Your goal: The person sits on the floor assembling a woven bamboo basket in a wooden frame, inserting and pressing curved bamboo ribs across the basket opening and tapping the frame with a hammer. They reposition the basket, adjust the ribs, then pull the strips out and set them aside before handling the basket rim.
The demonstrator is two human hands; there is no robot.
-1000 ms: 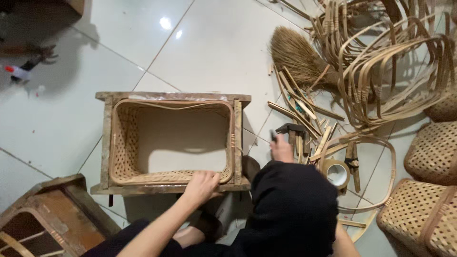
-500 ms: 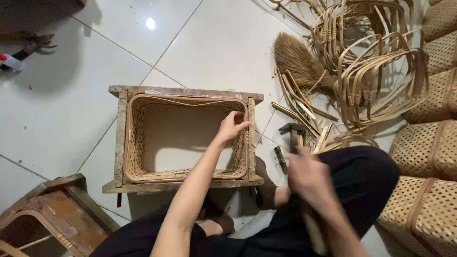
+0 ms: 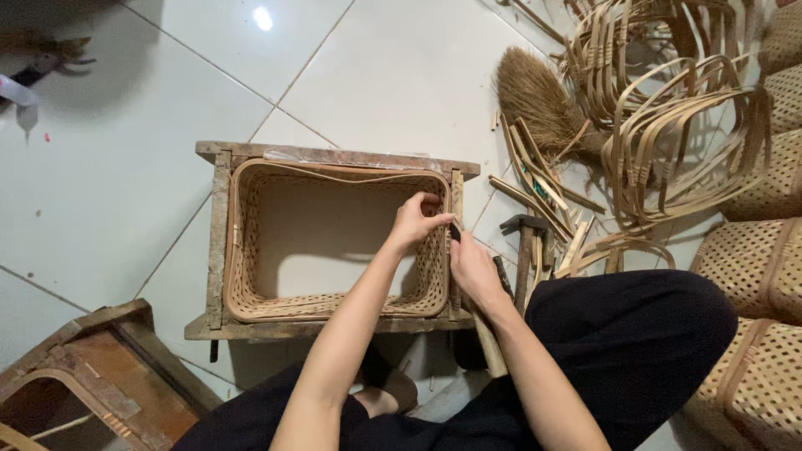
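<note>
A pale tiled floor (image 3: 125, 192) filled the frame. At centre sat a rough wooden frame (image 3: 219, 234) with a rectangular woven basket (image 3: 242, 284) nested inside it, open weave, a smooth cane rim. Bent cane hoops (image 3: 668, 142) lay heaped at upper right, a bristly brush (image 3: 535, 96) beside them, a hammer (image 3: 524, 246) below. The left hand (image 3: 418, 221) pinched the basket's right rim; the right hand (image 3: 472, 267) gripped that same edge just below it.

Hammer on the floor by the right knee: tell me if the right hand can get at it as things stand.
Probably yes. The hammer lies uncovered on the tiles just beside the right hand, which rests at the basket rim; only loose cane strips lie around it.
</note>
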